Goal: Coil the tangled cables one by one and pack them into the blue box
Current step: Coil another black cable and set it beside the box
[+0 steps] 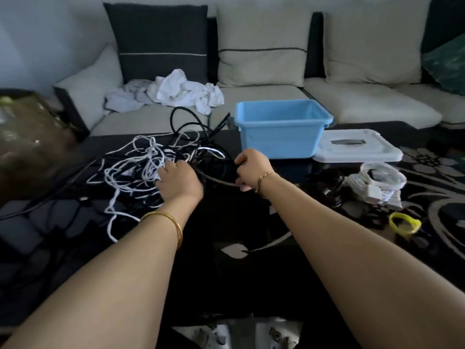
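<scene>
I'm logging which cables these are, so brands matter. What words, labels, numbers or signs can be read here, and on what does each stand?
No text can be read in this view.
blue box: plain walls, no label shows.
white lid: a dark patch on top, no lettering legible.
white cable bundle: any marking on its plug is too blurred.
tangled cables: no tags show.
</scene>
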`<state>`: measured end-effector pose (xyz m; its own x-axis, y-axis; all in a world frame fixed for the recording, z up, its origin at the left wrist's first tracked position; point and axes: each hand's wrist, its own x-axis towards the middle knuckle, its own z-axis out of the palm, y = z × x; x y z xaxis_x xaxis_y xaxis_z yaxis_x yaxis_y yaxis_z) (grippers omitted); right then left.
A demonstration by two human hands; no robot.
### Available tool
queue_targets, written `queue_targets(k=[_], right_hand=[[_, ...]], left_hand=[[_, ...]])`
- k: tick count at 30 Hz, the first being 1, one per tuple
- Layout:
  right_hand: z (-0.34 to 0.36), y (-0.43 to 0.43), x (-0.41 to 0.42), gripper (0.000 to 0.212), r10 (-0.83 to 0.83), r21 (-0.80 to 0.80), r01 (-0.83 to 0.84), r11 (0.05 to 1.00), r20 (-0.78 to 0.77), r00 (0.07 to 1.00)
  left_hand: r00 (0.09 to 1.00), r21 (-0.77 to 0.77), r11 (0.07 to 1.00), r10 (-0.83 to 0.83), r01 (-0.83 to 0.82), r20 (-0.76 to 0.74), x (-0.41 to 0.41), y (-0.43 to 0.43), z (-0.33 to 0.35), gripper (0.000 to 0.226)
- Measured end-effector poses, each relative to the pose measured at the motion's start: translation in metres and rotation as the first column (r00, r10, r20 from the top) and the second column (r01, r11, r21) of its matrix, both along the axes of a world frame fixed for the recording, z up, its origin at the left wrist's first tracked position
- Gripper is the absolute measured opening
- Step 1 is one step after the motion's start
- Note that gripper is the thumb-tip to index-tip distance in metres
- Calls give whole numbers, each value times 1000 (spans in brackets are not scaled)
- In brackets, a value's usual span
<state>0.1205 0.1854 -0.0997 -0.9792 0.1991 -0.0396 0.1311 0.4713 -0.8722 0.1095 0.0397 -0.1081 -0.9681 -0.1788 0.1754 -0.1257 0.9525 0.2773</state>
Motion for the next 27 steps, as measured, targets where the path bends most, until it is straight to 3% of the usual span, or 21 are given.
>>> queue_targets(k=[4,8,11,15,19,23,25,27], right_hand=[[-21,-24,-19,23,4,-257,25,966,115,993],[-36,-41,-31,24,-1,-395,61,917,149,989],[-37,-53,-38,34,-38,-464,79,883,95,995],[-23,-70,-48,46,22,-600,5,800,39,999],[-15,-94,-57,58,58,-634,-41,772,6,998],[-18,-103,-67,38,-31,-697,84,712,89,996],[-19,-101,-70,15,-12,-635,81,769,111,994],[-18,-100,-70,10,2,-581,62,811,109,994]], left_hand=[[997,2,999,36,-36,72,-11,-37,-10,34],[999,68,996,-53,53,-6,-19,-56,-15,19],[988,264,955,-111,135,-104,-21,-63,-14,19],[975,548,818,-70,177,-211,-20,-68,-6,16],[974,629,755,-53,185,-222,-19,-73,-6,15],[973,674,716,-35,184,-229,-22,-80,-11,24],[972,699,691,-23,184,-233,-23,-82,-12,21],[970,711,679,-4,180,-242,-25,-84,-14,17]])
